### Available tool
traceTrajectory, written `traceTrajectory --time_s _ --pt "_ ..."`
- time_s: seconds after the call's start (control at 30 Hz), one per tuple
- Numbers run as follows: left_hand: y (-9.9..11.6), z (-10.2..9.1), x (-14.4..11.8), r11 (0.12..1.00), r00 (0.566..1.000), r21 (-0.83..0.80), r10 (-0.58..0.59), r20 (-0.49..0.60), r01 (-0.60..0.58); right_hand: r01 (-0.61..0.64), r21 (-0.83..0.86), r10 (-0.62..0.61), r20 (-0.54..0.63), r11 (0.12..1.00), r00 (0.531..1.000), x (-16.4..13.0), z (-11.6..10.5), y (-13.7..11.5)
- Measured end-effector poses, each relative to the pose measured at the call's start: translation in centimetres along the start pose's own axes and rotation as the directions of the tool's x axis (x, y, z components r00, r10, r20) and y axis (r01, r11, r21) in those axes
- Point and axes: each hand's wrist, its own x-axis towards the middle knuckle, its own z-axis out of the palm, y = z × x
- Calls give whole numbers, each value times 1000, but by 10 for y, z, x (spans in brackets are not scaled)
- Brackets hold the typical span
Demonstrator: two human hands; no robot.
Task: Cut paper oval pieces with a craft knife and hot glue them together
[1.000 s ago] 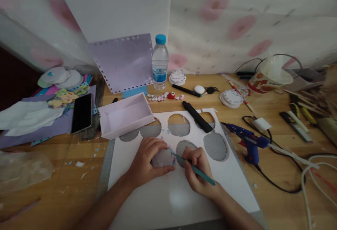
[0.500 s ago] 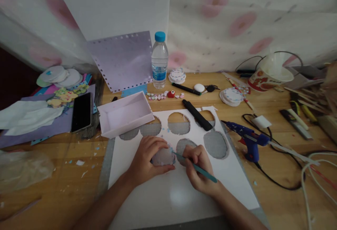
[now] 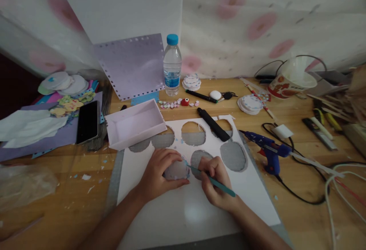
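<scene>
My left hand [image 3: 161,170] curves its thumb and fingers around a round white paper disc [image 3: 175,170], gripping it by the edge. Small bluish bits line the disc's rim. From the other side, my right hand [image 3: 216,181] pinches teal tweezers [image 3: 221,186], their thin tip touching the disc's upper right rim. Whether a bit sits in the tip is too small to tell. Under both hands lies a white sheet [image 3: 160,219] with several round cut-outs, on top of a grey mat [image 3: 113,181].
A pale open box [image 3: 134,126] and a black marker [image 3: 213,125] rest on the sheet's far edge. Behind stands a water bottle [image 3: 172,66]. To the right lie a blue glue gun [image 3: 268,149] and its cables; a phone [image 3: 87,122] is at left.
The camera view has shifted very slightly. Both hands keep almost the same pose, with the tweezers' tip still at the disc's rim.
</scene>
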Motion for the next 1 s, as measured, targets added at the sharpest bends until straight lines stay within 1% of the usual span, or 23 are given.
traceTrajectory --time_s 0.1,0.27,0.4,0.57,0.7,0.87,1.0 --pt "0 0 0 1000 1000 -5 -5 -3 5 -3 24 3 -34 1000 999 -1 0 0" --pt "0 -1 1 1000 1000 -23 -14 -13 13 -54 74 61 -89 996 994 -3 0 2" --pt "0 -1 1 1000 1000 -26 -10 -21 10 -62 77 69 -87 995 994 -3 0 3" --pt "1 -1 0 999 1000 -40 -21 -12 21 -71 80 76 -52 994 996 -3 0 3" --pt "0 -1 0 999 1000 -41 -24 -9 24 -80 66 84 -61 995 995 -3 1 4" --pt "0 0 1 999 1000 -31 -14 -2 14 -64 46 67 -58 997 996 -4 1 4" --pt "0 -1 1 999 1000 -28 -16 -7 16 -63 59 66 -59 996 996 -3 0 3"
